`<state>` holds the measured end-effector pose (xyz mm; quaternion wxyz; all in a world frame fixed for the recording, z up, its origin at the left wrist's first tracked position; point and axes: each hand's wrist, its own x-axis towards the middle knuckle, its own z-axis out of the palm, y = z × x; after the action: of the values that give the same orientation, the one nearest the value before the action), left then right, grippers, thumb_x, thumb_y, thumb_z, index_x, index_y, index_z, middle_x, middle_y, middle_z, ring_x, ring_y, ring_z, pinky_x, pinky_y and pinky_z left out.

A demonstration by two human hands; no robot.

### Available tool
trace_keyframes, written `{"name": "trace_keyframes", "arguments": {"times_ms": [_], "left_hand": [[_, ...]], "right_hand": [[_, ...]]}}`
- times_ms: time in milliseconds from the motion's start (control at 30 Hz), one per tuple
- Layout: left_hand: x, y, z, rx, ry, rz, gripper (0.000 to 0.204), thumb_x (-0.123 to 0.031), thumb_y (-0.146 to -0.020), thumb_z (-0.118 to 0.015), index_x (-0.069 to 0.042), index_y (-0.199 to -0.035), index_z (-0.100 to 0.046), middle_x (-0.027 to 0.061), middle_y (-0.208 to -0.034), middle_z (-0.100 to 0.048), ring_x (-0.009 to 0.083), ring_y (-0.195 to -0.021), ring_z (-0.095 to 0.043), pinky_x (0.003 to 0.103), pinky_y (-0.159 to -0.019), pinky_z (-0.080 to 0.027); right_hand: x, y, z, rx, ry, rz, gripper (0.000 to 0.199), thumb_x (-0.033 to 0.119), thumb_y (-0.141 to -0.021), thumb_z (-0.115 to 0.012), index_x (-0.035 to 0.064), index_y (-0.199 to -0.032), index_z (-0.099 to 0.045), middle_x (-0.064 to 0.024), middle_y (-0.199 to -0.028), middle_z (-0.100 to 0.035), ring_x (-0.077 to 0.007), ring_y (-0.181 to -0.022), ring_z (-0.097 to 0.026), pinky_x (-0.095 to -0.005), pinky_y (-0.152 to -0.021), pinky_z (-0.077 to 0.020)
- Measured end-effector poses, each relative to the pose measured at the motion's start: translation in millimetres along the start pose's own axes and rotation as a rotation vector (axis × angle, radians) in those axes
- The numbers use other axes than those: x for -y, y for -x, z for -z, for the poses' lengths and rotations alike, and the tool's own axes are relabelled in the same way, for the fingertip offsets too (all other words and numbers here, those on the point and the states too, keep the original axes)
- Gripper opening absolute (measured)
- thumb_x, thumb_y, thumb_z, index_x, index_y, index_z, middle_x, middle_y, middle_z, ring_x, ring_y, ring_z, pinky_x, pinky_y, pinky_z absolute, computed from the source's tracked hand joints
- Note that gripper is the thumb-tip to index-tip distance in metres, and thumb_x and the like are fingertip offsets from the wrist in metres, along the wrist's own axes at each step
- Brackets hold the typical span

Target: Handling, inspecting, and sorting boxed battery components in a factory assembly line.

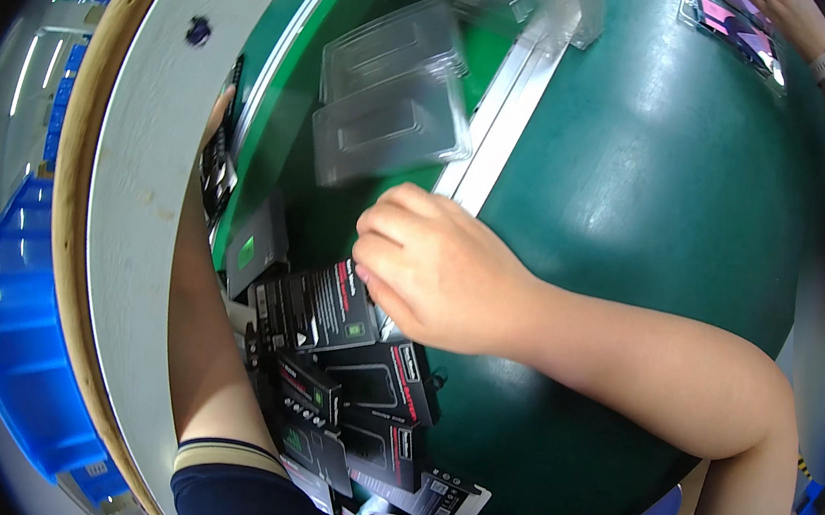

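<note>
My right hand is closed, with its curled fingertips at the upper right corner of a printed black box. The palm side and part of the grip are hidden. My left hand shows only as a sliver at the left, mostly cut off behind a pale board. It lies beside a dark, glossy item whose kind I cannot make out. Below the right hand, several flat black boxes overlap in a loose pile. A dark box with a green square leans left of them.
Clear plastic trays lie on the green belt, bordered by a metal rail. Across the green tabletop, another person's hand is near shiny pink-and-black pieces. A pale wood-edged board and blue bin stand left.
</note>
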<state>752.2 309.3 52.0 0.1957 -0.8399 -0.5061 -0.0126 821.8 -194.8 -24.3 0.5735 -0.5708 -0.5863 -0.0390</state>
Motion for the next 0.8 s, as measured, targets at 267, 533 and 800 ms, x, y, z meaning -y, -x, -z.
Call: {"name": "trace_keyframes", "arguments": {"times_ms": [267,533,800], "left_hand": [[-20.7,-5.0,-16.3,0.351,0.584,-0.110,0.047,-0.045,-0.086,-0.070,-0.004,-0.110,-0.066,0.0066,-0.093,-0.068,0.0145,-0.082,-0.062,0.029,-0.075,-0.048],[-8.6,59.9,-2.1,0.429,0.490,-0.123,0.076,-0.061,-0.078,-0.067,-0.009,-0.132,-0.056,0.0151,-0.107,-0.068,0.0229,-0.091,-0.066,0.036,-0.083,-0.050],[-0.2,132.9,21.3,0.387,0.454,-0.243,0.078,-0.066,-0.081,-0.065,-0.008,-0.132,-0.058,0.0181,-0.117,-0.065,0.0220,-0.110,-0.063,0.036,-0.096,-0.047]], "right_hand": [[-9.8,4.8,-0.7,0.172,0.029,-0.073,0.012,0.015,-0.078,-0.064,0.0041,-0.075,-0.067,-0.0073,-0.079,-0.062,-0.0238,-0.086,-0.057,-0.0356,-0.075,-0.0471],[-12.4,4.2,-4.3,0.172,0.048,-0.059,0.014,0.015,-0.080,-0.065,0.0027,-0.076,-0.068,-0.0094,-0.080,-0.063,-0.0245,-0.087,-0.059,-0.0364,-0.074,-0.0500],[-10.4,3.3,-15.2,0.137,0.093,-0.022,0.015,0.012,-0.083,-0.063,-0.0006,-0.083,-0.072,-0.0116,-0.088,-0.065,-0.0262,-0.090,-0.061,-0.0377,-0.083,-0.0513]]}}
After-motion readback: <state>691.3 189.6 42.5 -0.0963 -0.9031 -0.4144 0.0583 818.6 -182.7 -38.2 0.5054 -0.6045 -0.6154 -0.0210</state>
